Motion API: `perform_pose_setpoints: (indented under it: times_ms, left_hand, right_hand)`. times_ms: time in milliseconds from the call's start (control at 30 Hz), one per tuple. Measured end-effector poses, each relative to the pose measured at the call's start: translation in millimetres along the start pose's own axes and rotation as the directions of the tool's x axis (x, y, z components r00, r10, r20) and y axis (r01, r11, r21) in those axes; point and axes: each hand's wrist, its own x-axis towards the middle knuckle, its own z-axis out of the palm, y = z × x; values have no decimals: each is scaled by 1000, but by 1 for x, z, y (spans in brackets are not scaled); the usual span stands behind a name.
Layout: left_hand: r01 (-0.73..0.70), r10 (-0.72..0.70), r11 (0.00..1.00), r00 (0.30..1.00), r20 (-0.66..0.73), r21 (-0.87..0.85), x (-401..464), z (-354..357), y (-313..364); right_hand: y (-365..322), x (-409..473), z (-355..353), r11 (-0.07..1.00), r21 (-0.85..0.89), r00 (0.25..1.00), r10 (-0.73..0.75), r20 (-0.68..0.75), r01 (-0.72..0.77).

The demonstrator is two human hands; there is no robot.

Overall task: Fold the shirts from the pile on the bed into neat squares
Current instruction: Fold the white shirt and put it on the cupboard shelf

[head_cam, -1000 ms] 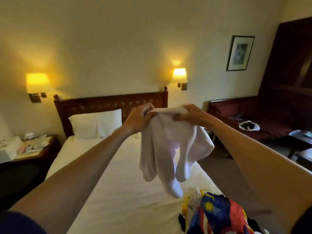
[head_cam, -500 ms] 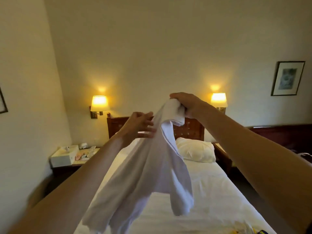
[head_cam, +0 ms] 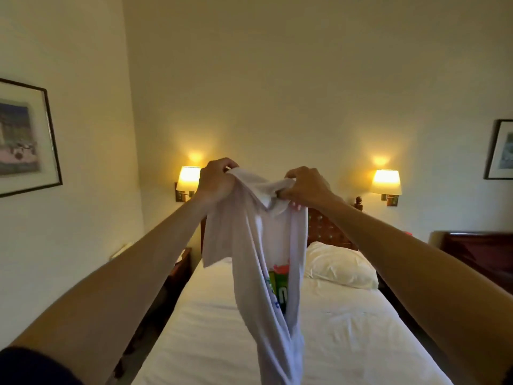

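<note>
A: Status?
B: Bed [head_cam: 347, 337] bare in view, no folded squares. White shirt [head_cam: 258, 262] hangs bunched in mid-air over it. Left hand [head_cam: 215, 180] and right hand [head_cam: 304, 186] each pinch its top edge, close together.
A: Room?
B: Plenty. Open mattress near; pillow [head_cam: 340, 263] far right. Spreading and folding all pending.

Left hand [head_cam: 215, 180] now grips white shirt [head_cam: 266, 262] top edge beside right hand [head_cam: 304, 184]; shirt hangs longer, colourful print exposed; view swung right.
</note>
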Motion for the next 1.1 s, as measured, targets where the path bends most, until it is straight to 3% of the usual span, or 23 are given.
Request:
perform_pose_setpoints:
  times_ms: [33,133,200,267,333,400,433,500,567,633,700,833,867,900,933,967,1000,1033,1067,1100]
  left_hand:
    - [-23,23,1000,1000,9,4,4,-2,4]
    - [-1,2,996,1000,12,-93,10,-3,16]
    - [39,-48,979,998,-39,-201,11,1,18]
    - [39,-42,988,999,-19,-149,6,5,17]
    - [-51,49,999,962,269,-1,-4,10,16]
    - [-89,46,995,817,575,47,-18,17,21]
    - [-127,56,989,786,616,71,-23,23,21]
    - [-228,128,964,851,510,138,-30,37,17]
    - [-202,174,976,946,274,77,-33,42,15]
    - [-67,77,989,995,67,-135,-30,39,11]
    - [-21,19,966,1000,-10,-259,-26,28,14]
    - [71,-132,908,984,-121,-413,-33,17,19]
    - [90,-118,949,990,-76,-303,-34,13,19]
    - [80,-76,995,995,72,-55,-32,9,20]
    - [16,-82,977,948,307,212,-32,7,23]
    - [-54,-176,919,831,528,391,-35,5,28]
    - [-110,-266,878,697,665,466,-37,8,32]
    - [-124,-290,883,613,735,452,-40,13,35]
    - [-117,-258,909,596,761,400,-43,21,36]
    - [-115,-206,929,630,749,353,-47,30,36]
  right_hand:
    - [6,-3,1,999,-46,999,-15,-34,13]
    - [25,-7,6,999,46,1000,-7,-29,8]
    - [29,-12,5,976,216,999,15,48,-25]
    - [29,-23,2,891,438,990,75,117,-119]
    - [28,-26,-2,878,472,996,76,42,-87]
    - [24,-28,-3,890,456,1000,17,-16,-8]
    - [19,-32,-4,877,481,1000,-12,0,11]
    - [13,-38,-5,843,537,998,-54,23,33]
    - [15,-46,-8,840,539,996,-81,24,56]
    - [30,-58,-4,934,356,994,-58,89,23]
    - [61,-76,19,993,107,978,33,208,-56]
    - [117,-119,64,951,-229,890,280,359,-207]
    - [122,-123,66,937,-226,881,333,336,-267]
    - [122,-121,64,924,-136,874,381,301,-356]
    - [119,-115,61,916,-32,883,394,254,-400]
    - [109,-109,55,914,66,904,382,194,-400]
    - [96,-102,48,918,138,927,357,118,-371]
    - [79,-94,39,927,185,945,321,58,-326]
    - [60,-87,30,943,203,965,263,26,-262]
    - [42,-80,22,959,207,981,194,14,-192]
